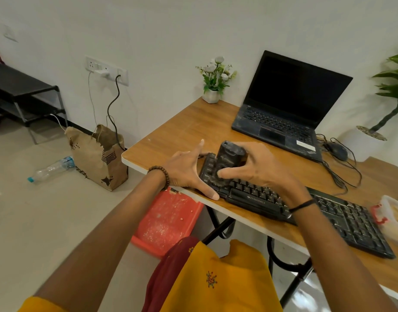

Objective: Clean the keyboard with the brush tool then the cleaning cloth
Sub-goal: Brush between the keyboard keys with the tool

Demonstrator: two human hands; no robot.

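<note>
**Brushing the keyboard's left end**

Wooden surface [184, 131] carrying a laptop [288, 109] and, along its near edge, the keyboard [328, 212]. Right hand [256, 165] closed around the dark brush [227, 158], bristles on the leftmost keys. Left hand [189, 170] spread open, steadying the keyboard's left end.

One head-worn camera looks forward and down, close above the desk [182, 131].

The desk [184, 129] has a smooth wood-grain top. The keyboard [328, 212] and brush [227, 157] look like matt black plastic, dusty; the bag [96, 154] is crumpled brown paper.
</note>
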